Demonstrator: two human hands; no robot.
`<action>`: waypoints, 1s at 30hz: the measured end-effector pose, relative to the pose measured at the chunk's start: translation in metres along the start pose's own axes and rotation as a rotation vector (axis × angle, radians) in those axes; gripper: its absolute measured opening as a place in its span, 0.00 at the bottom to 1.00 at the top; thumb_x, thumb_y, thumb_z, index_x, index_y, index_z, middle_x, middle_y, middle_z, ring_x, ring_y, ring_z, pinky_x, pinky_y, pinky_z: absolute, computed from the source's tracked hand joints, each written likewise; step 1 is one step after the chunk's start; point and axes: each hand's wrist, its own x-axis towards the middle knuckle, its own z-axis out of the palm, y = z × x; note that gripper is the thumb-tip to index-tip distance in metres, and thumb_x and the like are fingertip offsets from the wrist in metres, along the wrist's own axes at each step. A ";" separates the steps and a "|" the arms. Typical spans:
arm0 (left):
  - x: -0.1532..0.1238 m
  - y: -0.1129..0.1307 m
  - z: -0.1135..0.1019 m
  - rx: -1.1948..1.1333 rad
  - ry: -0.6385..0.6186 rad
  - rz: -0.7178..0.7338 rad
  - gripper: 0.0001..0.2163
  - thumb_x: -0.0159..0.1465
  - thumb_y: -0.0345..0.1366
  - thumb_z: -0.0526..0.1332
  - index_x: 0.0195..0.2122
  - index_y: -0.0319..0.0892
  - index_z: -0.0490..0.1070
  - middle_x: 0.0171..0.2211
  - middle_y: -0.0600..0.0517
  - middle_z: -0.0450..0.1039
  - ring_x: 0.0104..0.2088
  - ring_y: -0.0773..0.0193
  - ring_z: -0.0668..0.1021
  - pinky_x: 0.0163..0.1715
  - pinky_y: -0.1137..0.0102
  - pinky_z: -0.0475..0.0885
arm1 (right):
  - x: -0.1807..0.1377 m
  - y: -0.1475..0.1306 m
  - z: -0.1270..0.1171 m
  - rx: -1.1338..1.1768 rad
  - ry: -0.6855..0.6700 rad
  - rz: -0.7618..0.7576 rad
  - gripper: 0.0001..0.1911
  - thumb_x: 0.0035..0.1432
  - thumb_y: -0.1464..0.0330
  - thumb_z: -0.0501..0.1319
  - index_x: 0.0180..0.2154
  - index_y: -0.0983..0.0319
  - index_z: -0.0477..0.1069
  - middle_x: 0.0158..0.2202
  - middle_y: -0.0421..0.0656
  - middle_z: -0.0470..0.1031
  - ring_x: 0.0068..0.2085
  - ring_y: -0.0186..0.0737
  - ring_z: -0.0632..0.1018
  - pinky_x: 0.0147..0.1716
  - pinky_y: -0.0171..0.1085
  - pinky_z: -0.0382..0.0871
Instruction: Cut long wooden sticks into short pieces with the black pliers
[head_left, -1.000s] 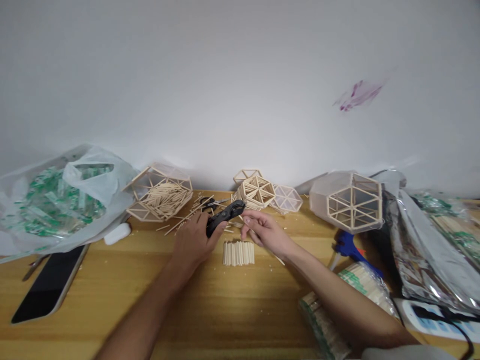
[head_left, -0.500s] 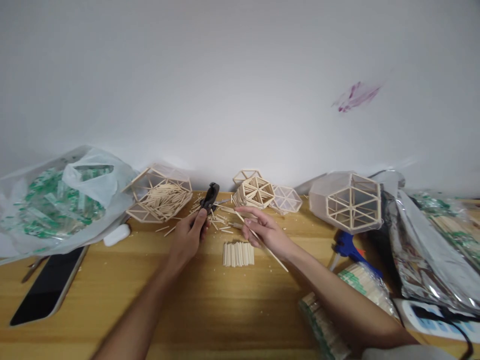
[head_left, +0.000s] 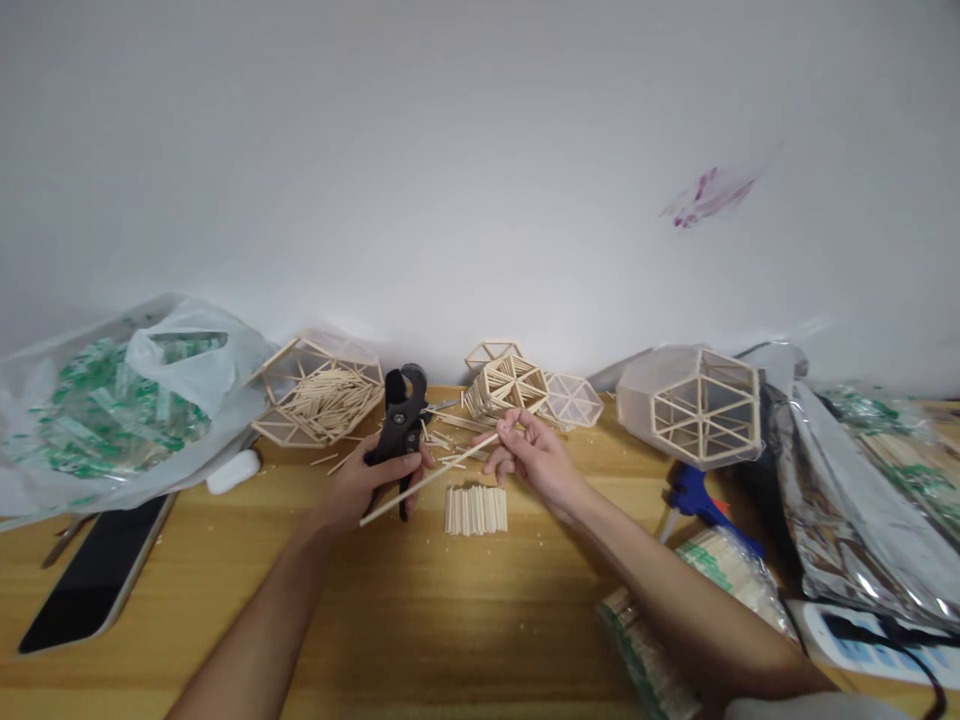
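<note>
1. Head view, centre: the left hand (head_left: pixel 360 485) is curled round the handles of a black cutter (head_left: pixel 401 415). The cutter stands upright, head up, above the table (head_left: pixel 450 620).
2. The right hand (head_left: pixel 529 455) pinches the far end of a long thin stick (head_left: pixel 427 480) between thumb and fingertips. The stick slopes down to the left, crossing in front of the cutter's handles and the left hand's fingers.
3. Just below the stick, between the hands, a neat row of short cut sticks (head_left: pixel 475 508) lies flat on the table.
4. Behind the left hand, an open hexagonal tray (head_left: pixel 279 425) built of sticks holds a loose heap of sticks.
5. Far left, a clear plastic bag (head_left: pixel 112 400) holds green-and-white packets. A dark phone (head_left: pixel 94 575) lies in front of it.
6. Behind the right hand stands a stack of small hexagonal frames (head_left: pixel 510 385).
7. To the right, a larger stick-framed dome (head_left: pixel 694 400) rests on its side, with a blue glue gun (head_left: pixel 694 493) just in front.
8. Far right, a silver foil bag (head_left: pixel 855 500) lies open. Its contents are hard to tell.
9. Near the right forearm lie wrapped stick packs (head_left: pixel 675 620).
</note>
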 end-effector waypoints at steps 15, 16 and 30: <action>0.005 0.011 -0.013 -0.488 0.258 0.229 0.22 0.60 0.56 0.64 0.34 0.37 0.77 0.25 0.49 0.75 0.19 0.66 0.71 0.20 0.69 0.71 | -0.003 0.015 -0.007 -0.865 0.067 -0.301 0.12 0.65 0.60 0.63 0.33 0.60 0.70 0.30 0.43 0.77 0.31 0.40 0.76 0.32 0.38 0.68; 0.006 0.011 -0.013 -0.482 0.279 0.226 0.22 0.60 0.56 0.63 0.34 0.38 0.77 0.24 0.49 0.74 0.19 0.66 0.71 0.20 0.69 0.71 | -0.003 0.016 -0.008 -0.964 0.051 -0.337 0.09 0.65 0.64 0.63 0.33 0.61 0.71 0.31 0.44 0.77 0.33 0.40 0.76 0.34 0.38 0.68; 0.008 0.013 -0.010 -0.516 0.307 0.265 0.23 0.60 0.59 0.62 0.30 0.40 0.73 0.20 0.54 0.65 0.21 0.66 0.70 0.22 0.69 0.70 | 0.000 0.028 -0.020 -1.280 -0.034 -0.344 0.17 0.62 0.80 0.56 0.49 0.62 0.73 0.47 0.52 0.77 0.48 0.48 0.77 0.49 0.45 0.70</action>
